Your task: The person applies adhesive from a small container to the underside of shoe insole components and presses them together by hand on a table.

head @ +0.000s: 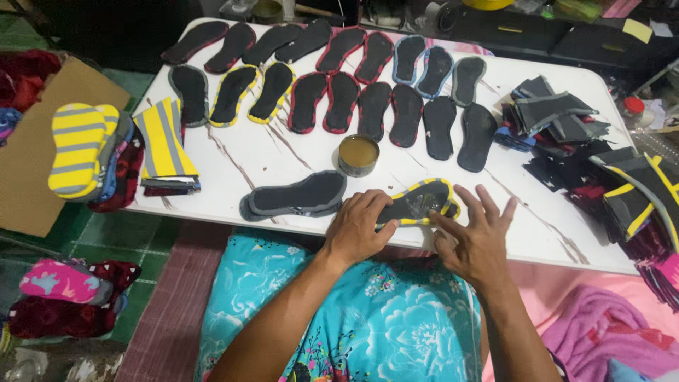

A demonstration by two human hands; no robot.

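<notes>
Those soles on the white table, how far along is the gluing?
Looks done: two rows of dark soles laid out flat across the white table. In hand: the left hand presses down a yellow-edged sole while the right hand touches its near edge, beside an open glue tin. Probably left: the grey-edged soles nearby and the heaped fabric pieces at right.

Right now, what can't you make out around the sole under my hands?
- Yellow-edged sole, head view: its near end is covered by the left hand, and the right hand hides the other tip.
- Tin: what the brownish fill is can't be told.
- Strap pile: cut off by the right edge.
- Items beyond the table: too dark and blurred.
</notes>
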